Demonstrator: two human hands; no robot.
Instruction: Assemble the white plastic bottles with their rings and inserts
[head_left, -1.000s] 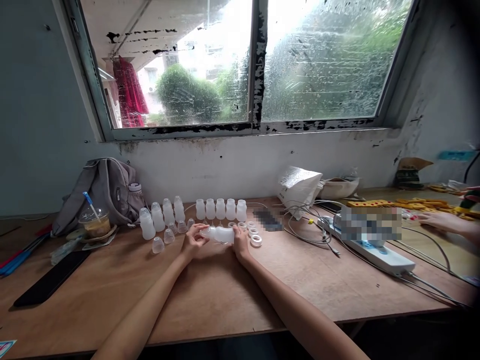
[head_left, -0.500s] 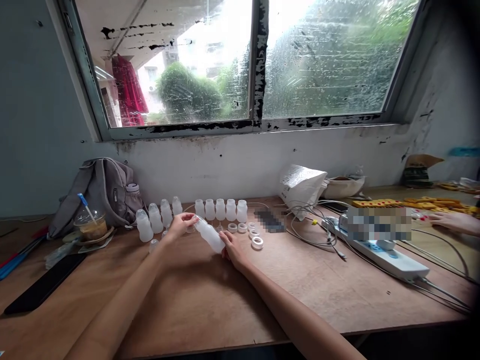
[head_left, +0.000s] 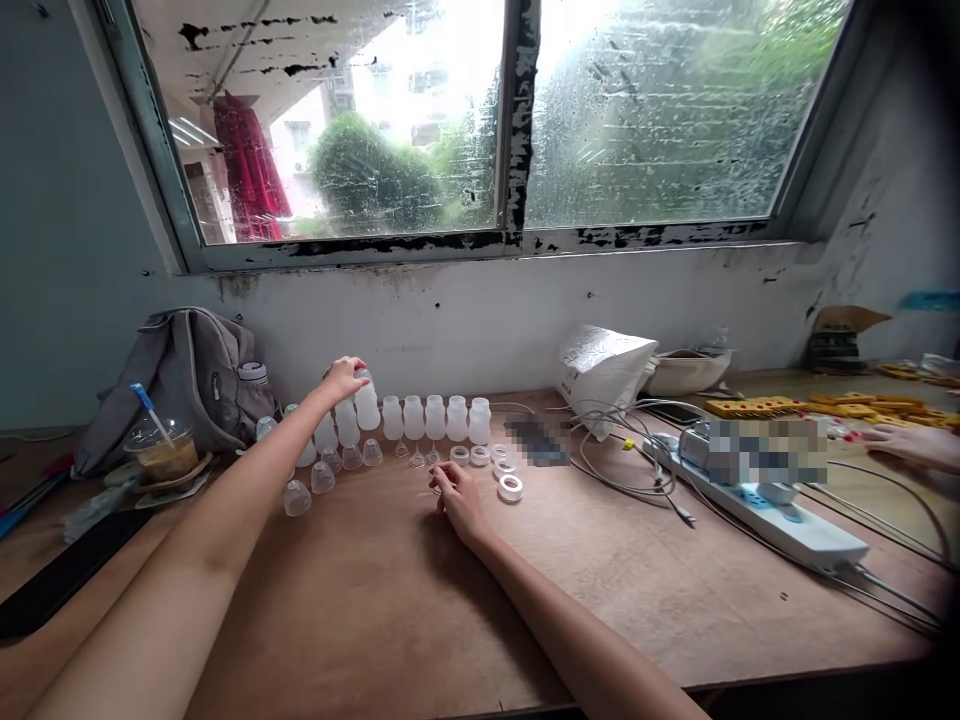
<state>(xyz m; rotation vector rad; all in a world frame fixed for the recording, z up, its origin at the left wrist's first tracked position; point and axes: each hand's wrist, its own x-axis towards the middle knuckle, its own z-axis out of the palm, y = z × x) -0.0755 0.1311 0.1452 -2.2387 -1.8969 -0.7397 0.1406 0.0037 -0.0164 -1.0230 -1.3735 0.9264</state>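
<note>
My left hand (head_left: 347, 379) grips the capped top of a frosted baby bottle (head_left: 367, 407), held upright at the end of a row of capped bottles (head_left: 325, 432). In front of that row sit several clear dome caps (head_left: 322, 478). Bottles without caps (head_left: 435, 417) line up to the right, with clear nipples (head_left: 417, 459) before them. My right hand (head_left: 459, 500) is low over the table, fingers curled together; whatever is at its fingertips is too small to make out. White collar rings (head_left: 511, 489) lie just right of it.
A grey backpack (head_left: 184, 385) and a drink cup (head_left: 161, 448) stand at left, near a black flat object (head_left: 67, 570). Cables (head_left: 626, 465), a white pouch (head_left: 604, 370) and a power strip (head_left: 795, 525) occupy the right. Another person's hand (head_left: 907, 442) is at far right.
My left hand has carried the bottle up and left from the middle to the row's end. My right hand has let go of that bottle and stays near the rings.
</note>
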